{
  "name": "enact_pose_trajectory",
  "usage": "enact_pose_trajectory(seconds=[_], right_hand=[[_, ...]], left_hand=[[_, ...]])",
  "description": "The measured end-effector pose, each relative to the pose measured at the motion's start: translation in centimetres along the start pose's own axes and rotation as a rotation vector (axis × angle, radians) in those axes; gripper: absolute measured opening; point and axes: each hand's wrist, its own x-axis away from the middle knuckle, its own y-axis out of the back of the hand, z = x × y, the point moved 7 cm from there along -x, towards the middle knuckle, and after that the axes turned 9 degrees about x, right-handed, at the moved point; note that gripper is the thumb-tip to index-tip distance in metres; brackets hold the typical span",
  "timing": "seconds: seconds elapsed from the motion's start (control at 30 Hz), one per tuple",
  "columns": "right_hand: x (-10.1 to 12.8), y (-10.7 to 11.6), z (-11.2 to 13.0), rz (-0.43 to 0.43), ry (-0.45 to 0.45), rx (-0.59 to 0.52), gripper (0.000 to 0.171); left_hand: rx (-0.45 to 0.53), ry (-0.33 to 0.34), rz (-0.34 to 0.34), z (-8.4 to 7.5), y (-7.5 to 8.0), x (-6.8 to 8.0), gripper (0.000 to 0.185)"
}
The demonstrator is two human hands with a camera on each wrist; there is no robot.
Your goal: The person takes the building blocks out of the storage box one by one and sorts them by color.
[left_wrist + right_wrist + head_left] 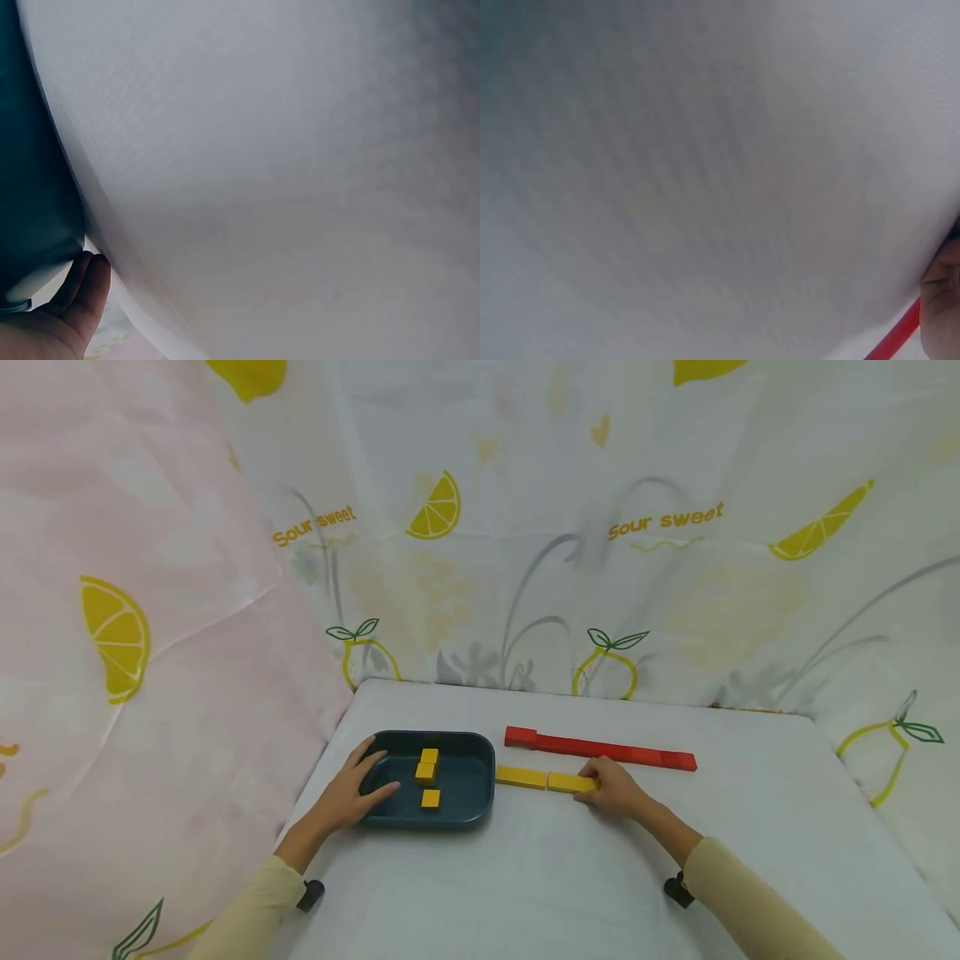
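A dark teal tray (467, 814) sits on the white table with several small yellow cubes (431, 799) inside. My left hand (347, 792) holds the tray's left rim, its thumb reaching over the inside; in the left wrist view its fingers (91, 289) lie against the tray's outer side. To the right of the tray, two yellow bars (521, 777) lie end to end with a thin gap between them. My right hand (613, 787) pinches the right end of the farther yellow bar (567, 782), partly covering it.
Behind the yellow bars lies a row of red blocks (600, 749), its left block standing higher than the others. White cloth covers the table (525, 885). A lemon-printed curtain (525, 568) hangs behind the back edge and along the left.
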Motion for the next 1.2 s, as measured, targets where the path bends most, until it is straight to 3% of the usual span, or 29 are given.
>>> enact_pose_trajectory(seconds=[1.2], right_hand=[[-0.07,-0.25,-0.40,0.012,0.026,-0.044,0.036]], left_hand=[[-0.002,-0.013,-0.009,-0.06,-0.01,-0.10,0.076]])
